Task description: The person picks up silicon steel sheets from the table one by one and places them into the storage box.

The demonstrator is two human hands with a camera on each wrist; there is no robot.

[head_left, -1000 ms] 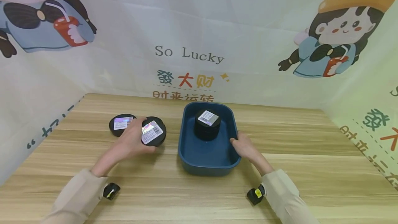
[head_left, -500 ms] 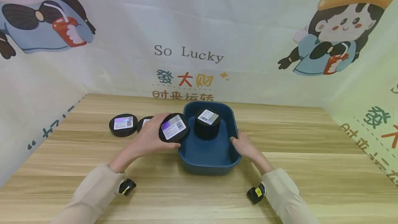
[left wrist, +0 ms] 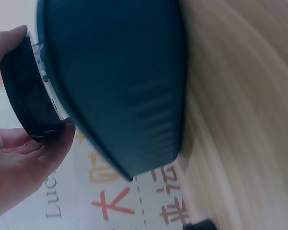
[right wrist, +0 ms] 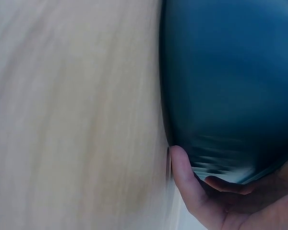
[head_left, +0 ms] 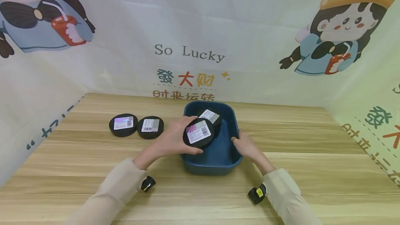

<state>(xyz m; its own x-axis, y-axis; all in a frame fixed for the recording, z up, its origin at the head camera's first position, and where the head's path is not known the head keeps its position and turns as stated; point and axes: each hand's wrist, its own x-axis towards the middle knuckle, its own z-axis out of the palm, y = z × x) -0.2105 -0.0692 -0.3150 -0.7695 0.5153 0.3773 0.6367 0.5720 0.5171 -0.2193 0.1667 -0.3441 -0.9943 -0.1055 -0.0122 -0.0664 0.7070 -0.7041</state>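
Note:
My left hand [head_left: 172,140] grips a round black container [head_left: 199,133] with a white and shiny label on top. It holds this container over the left part of a dark blue bin [head_left: 212,170]. Thumb and fingers span the container's sides, as the left wrist view shows beside the bin wall [left wrist: 120,81]. Inside the bin, a stack of black containers [head_left: 217,116] is partly hidden behind the held one. At the bin's right side my right hand [head_left: 245,145] holds the rim. In the right wrist view its fingers [right wrist: 185,175] lie against the blue wall.
Two more labelled black containers, one at the far left [head_left: 123,125] and one beside it [head_left: 150,127], lie on the wooden table [head_left: 300,141]. A printed cloth [head_left: 250,44] hangs behind and along the sides.
My left hand has lifted the black container from the table and carried it right, over the bin. Another black container on the table has come into view. The right hand stays at the bin.

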